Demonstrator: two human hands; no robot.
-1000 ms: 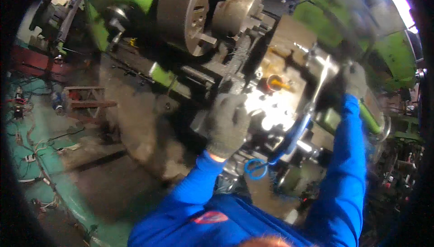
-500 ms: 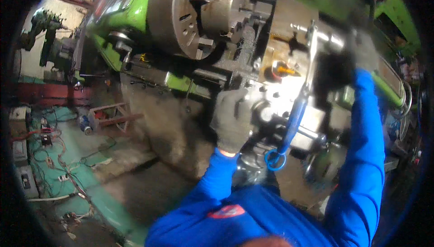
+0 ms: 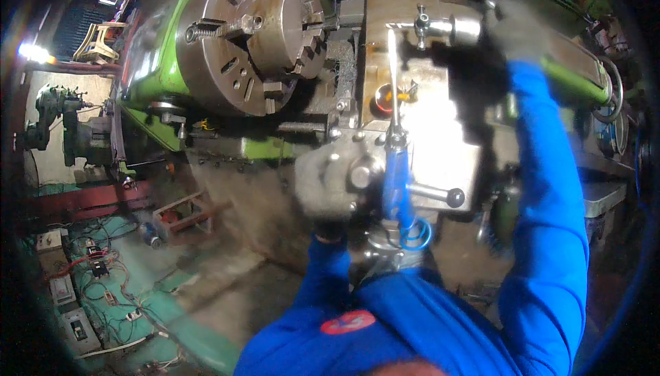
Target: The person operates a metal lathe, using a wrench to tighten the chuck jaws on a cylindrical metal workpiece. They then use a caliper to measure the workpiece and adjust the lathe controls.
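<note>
Nearest, the gloved left hand [image 3: 328, 187] is curled around a control at the front edge of the lathe carriage [image 3: 419, 135], just beside the ball-ended lever [image 3: 434, 194], fingers wrapped closed on it, apparently to steady or turn it. Alongside it a blue-handled tool [image 3: 395, 169] stands nearly upright against the carriage front, its metal shaft reaching up toward the top edge. Farther off, the gloved right hand [image 3: 519, 28] sits at the carriage's upper right corner near the cross handle [image 3: 421, 24]; motion blur hides whether it grips anything, while the three-jaw chuck [image 3: 251, 35] stands empty on the green headstock to the left.
</note>
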